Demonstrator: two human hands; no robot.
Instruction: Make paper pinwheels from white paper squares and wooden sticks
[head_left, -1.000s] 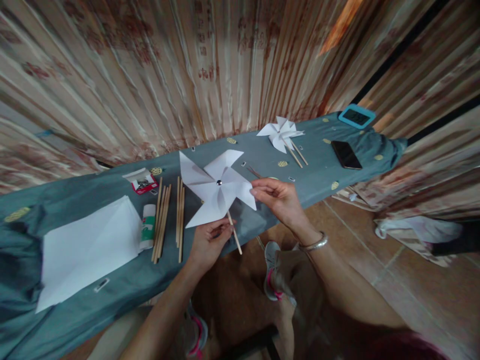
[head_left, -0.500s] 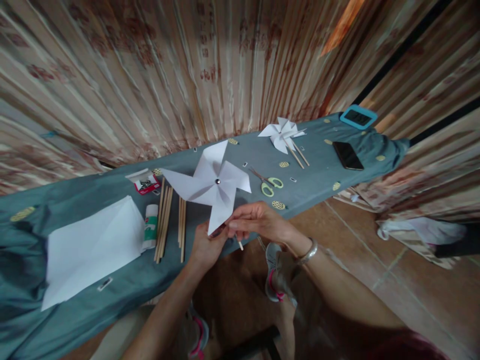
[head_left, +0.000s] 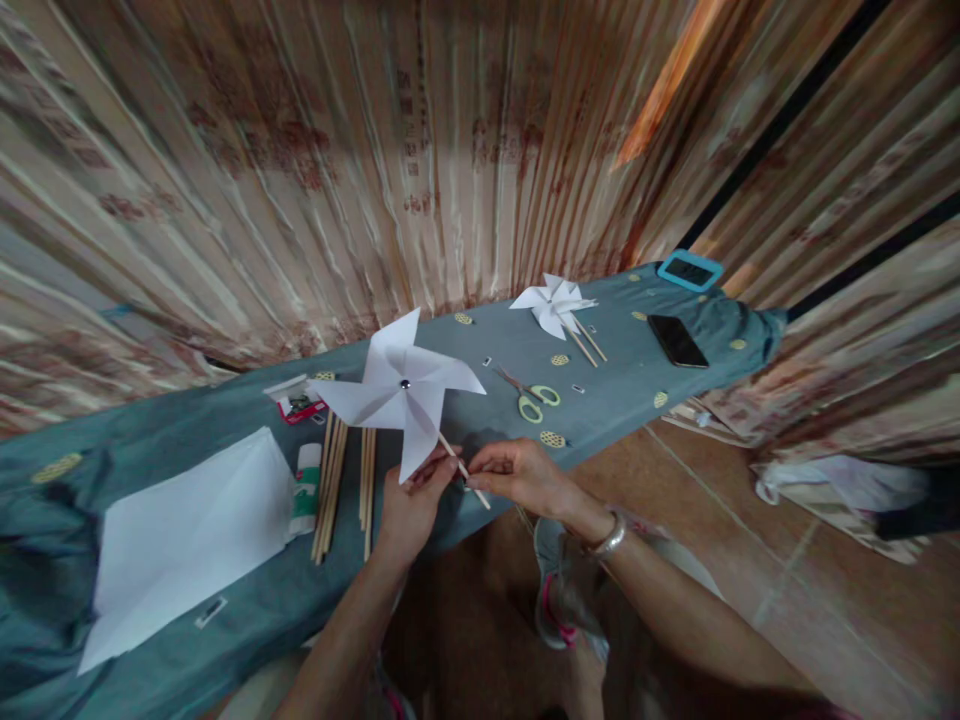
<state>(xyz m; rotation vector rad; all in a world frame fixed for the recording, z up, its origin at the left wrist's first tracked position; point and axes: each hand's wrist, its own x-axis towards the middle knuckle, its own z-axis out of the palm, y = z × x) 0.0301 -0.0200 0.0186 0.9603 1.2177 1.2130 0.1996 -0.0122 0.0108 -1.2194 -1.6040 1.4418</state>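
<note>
You are holding the white paper pinwheel [head_left: 420, 385] over the table [head_left: 622, 372], your left hand [head_left: 409, 512] clamping its wooden stick [head_left: 478, 492] below the hub, probably to steady it. Your right hand [head_left: 526, 476] is bringing its fingertips close together at the stick; whether they are gripping it, I cannot tell.
</note>
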